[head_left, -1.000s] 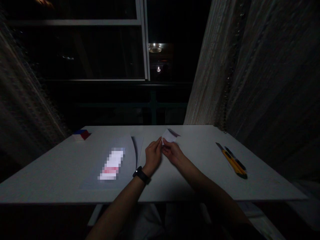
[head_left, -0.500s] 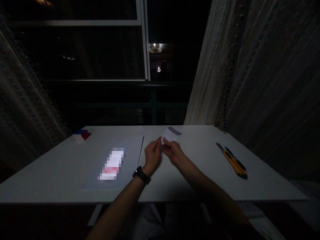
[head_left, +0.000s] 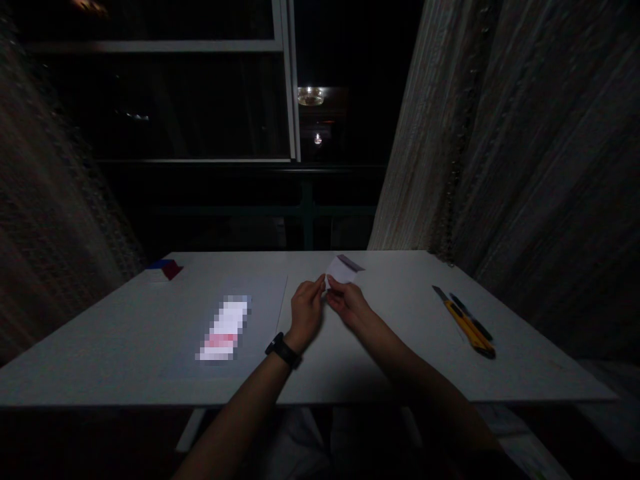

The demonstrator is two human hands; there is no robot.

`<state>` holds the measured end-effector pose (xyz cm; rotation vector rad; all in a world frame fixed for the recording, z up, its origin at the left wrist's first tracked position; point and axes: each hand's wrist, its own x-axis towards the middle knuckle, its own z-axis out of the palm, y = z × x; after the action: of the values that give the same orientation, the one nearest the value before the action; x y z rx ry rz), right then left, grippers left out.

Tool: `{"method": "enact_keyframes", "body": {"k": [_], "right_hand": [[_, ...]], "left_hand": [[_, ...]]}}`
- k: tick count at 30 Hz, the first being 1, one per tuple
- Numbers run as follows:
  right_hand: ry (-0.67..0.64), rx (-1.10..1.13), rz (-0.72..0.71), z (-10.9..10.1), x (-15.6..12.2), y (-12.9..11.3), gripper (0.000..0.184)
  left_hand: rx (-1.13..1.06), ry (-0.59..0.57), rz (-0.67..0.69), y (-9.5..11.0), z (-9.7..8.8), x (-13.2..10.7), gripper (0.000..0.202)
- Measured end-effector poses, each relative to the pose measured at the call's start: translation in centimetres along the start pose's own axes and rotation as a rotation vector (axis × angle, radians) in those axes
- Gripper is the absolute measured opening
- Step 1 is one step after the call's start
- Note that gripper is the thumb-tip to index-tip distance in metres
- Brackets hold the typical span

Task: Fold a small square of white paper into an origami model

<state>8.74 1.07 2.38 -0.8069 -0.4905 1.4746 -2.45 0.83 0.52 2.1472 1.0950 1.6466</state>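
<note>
A small piece of folded white paper [head_left: 342, 269] is held up over the middle of the table, its far edge bent into a darker flap. My right hand [head_left: 347, 301] pinches its lower edge between thumb and fingers. Close beside it, my left hand [head_left: 307, 308] is closed, its fingertips pressed together at the paper's lower left corner. What lies between those left fingertips is too dark and small to make out fully. A black watch [head_left: 283, 349] is on my left wrist.
The white table [head_left: 395, 280] carries a large paper sheet [head_left: 267, 293] with a lit, blurred-out screen [head_left: 225, 328] on it. A colored cube [head_left: 164, 270] sits back left. To the right lie a yellow utility knife [head_left: 467, 327] and a dark pen [head_left: 470, 315]. Curtains [head_left: 415, 147] flank the window.
Both hands have barely moved; the paper has shifted very slightly to the right. Everything else on the table stays in place.
</note>
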Motion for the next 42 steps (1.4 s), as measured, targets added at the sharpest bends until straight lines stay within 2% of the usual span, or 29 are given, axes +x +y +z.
{"method": "enact_keyframes", "body": {"k": [10,19,28,36,42], "right_hand": [[-0.018,-0.029,-0.039,-0.2,0.1,0.1,0.025],[0.001,-0.072,-0.053,0.3,-0.3,0.1,0.023],[0.007,-0.028,-0.049,0.1,-0.1,0.0,0.022],[-0.066,-0.144,-0.085,-0.1,-0.2,0.6,0.027],[-0.054,-0.162,-0.134,0.3,-0.8,1.1,0.03]], "left_hand": [[-0.072,0.04,-0.025,0.5,0.2,0.1,0.028],[-0.082,0.068,-0.173,1.2,-0.5,0.4,0.026],[-0.097,0.022,-0.145,0.8,-0.4,0.5,0.027],[-0.09,0.067,-0.174,0.5,-0.3,0.4,0.026],[-0.072,0.096,-0.169,0.4,-0.2,0.4,0.026]]}}
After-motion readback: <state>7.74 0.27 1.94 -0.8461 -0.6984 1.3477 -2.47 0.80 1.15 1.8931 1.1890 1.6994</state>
